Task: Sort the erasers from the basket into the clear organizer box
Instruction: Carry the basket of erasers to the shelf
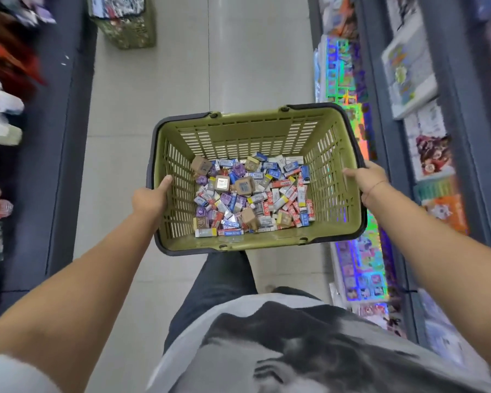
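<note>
Item: green slatted basket (238,120), dark handles folded down along its rim, held about level over the aisle floor (153,95) in front of the person. Contents: erasers (253,194), many, small wrapped blocks in blue, red, purple and white plus a few brown boxed cubes, loose in one heap across the basket bottom. Left hand (150,198): grips the left rim, thumb laid over the edge; the other fingers are below the rim, so I cannot tell how they lie. Right hand (372,180): grips the right rim, thumb along the top edge, remaining fingers outside the wall and hidden. Organizer box: not in view; sorting looks not yet begun. Surroundings: shelves (408,80) of bright stationery close on the right, a second basket (125,26) far left on the floor. Risks: the basket's right side rides just beside the shelf goods, so a swing could clip them. A tilt would slide the loose heap against one wall, and the smallest pieces might slip through the slots. A rim-only hold on each side could give if the load shifts suddenly.
</note>
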Available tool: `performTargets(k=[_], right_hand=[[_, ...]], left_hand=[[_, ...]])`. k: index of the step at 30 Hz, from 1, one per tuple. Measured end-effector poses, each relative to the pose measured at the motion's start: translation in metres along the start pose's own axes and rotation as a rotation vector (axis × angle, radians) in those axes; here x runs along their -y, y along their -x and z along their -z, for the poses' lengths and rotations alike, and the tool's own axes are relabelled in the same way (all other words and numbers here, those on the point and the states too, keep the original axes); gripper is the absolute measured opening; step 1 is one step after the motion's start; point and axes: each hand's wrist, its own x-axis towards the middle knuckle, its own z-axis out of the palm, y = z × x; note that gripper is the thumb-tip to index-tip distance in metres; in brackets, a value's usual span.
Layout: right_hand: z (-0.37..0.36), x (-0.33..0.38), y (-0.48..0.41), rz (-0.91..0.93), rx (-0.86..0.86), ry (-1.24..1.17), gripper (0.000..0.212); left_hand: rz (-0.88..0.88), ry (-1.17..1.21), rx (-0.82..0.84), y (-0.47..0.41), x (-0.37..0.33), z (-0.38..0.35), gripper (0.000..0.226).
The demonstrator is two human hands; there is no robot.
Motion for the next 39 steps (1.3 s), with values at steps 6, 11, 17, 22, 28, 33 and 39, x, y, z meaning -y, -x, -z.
performTargets(k=[6,11,17,22,28,33,39], right_hand=[[-0.069,0.128,-0.092,-0.01,-0.034,-0.059,0.051],[-0.111,0.222,-0.176,-0.045,-0.02,-0.063,0.068],[-0.162,0.324,-0.291,-0.058,-0.023,-0.118,0.046],[-0.202,0.426,-0.399,-0.05,0.007,-0.101,0.048],[-0.241,0.553,-0.518,-0.034,0.025,-0.042,0.067],[-0.278,0.643,-0.611,-0.05,0.04,-0.034,0.063],[-0.343,0.757,-0.71,-0.055,-0.031,-0.068,0.077]], left_hand=[[-0.016,-0.036,0.034,-0.112,-0.148,-0.01,0.073],[-0.053,-0.009,0.048,-0.195,-0.261,-0.021,0.06],[-0.067,-0.045,0.059,-0.292,-0.398,-0.061,0.056],[-0.028,-0.051,0.03,-0.368,-0.513,-0.097,0.058],[-0.01,-0.062,0.001,-0.448,-0.643,-0.128,0.057],[-0.02,-0.042,-0.004,-0.526,-0.74,-0.159,0.06],[-0.007,-0.085,-0.006,-0.637,-0.878,-0.179,0.071]])
